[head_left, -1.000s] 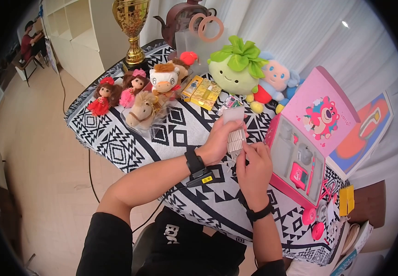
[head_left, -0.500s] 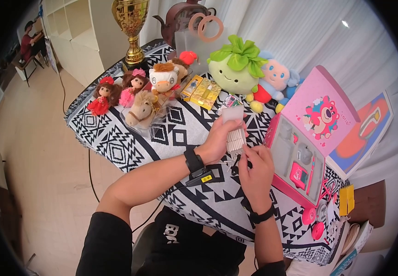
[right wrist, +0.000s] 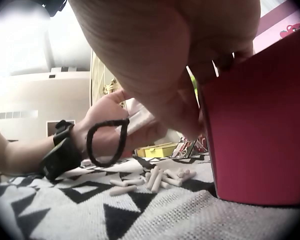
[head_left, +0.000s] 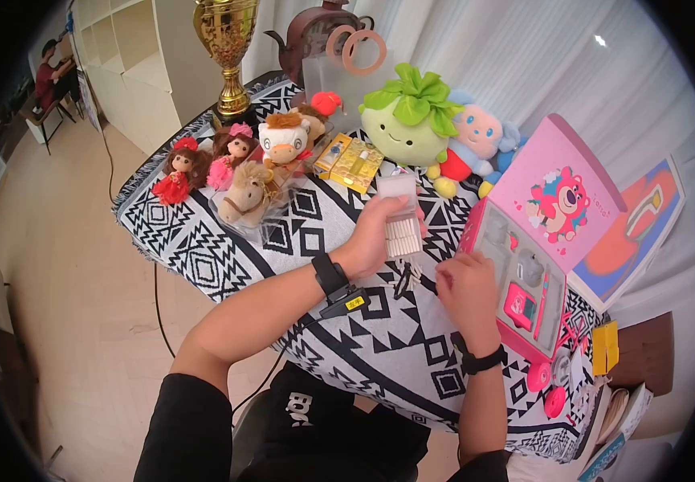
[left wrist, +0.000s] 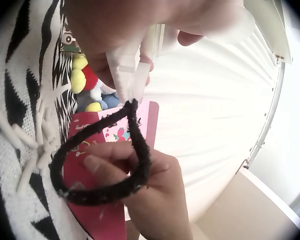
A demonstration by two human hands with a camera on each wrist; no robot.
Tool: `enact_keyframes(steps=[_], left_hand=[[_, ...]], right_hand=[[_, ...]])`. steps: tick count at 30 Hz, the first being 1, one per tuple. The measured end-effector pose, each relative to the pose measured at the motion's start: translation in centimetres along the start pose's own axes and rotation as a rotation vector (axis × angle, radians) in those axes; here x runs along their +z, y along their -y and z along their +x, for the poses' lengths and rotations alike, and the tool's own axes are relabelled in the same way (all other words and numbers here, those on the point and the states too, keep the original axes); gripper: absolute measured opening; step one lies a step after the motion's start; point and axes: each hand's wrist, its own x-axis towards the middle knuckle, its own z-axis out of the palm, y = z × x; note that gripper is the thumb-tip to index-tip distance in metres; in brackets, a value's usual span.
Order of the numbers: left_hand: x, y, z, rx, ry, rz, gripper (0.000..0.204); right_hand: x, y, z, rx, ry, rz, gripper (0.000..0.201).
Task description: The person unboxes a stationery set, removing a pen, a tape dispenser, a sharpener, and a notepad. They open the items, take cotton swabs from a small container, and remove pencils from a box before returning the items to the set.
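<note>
In the head view my left hand (head_left: 370,234) grips an open translucent case (head_left: 395,187) with rows of short white sticks (head_left: 403,238) in it. A fuzzy black loop (left wrist: 102,196) hangs from the case's lower end in the left wrist view. Loose white sticks (right wrist: 155,180) lie scattered on the patterned cloth below. My right hand (head_left: 469,293) is apart from the case, to its right, beside the pink box (head_left: 512,341). Its fingers (left wrist: 110,150) are loosely bent, with nothing visible between them.
Dolls (head_left: 177,173), plush toys (head_left: 403,128), a yellow box (head_left: 357,165) and a gold trophy (head_left: 233,92) stand across the back of the cloth. The pink box's raised lid (head_left: 560,193) rises at the right, with pink items (head_left: 554,402) in front.
My right hand has moved away from the case, to the right and slightly down. The left hand and case have shifted a little to the left, and the black loop now shows below the case.
</note>
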Motion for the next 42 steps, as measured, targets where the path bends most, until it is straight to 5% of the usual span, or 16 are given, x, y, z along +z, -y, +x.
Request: enact_keyframes(steps=[6,21,26,29,42], left_hand=[[-0.5,-0.2,0.4,-0.026,-0.053,-0.006,0.046],[-0.4,-0.1,0.2,-0.025,-0.045,-0.001,0.049],[-0.5,0.2,0.2,-0.018,-0.026,-0.003,0.048],[-0.4,0.7,0.3,-0.013,0.001,0.009,0.047],[-0.4,0.7,0.0,0.003,0.019,-0.006,0.048]], right_hand=[[1.7,1.1,0.6,-0.135,0.178,-0.136,0.003],[2.4,1.2,1.5,0.013,0.201,-0.142,0.006],[-0.1,2.3,2.4,0.162,-0.136,0.295,0.008],[1.2,3.8,2.8,0.153,-0.151,0.505,0.01],[3.3,5.4,2.5,0.049,-0.155,0.268,0.009]])
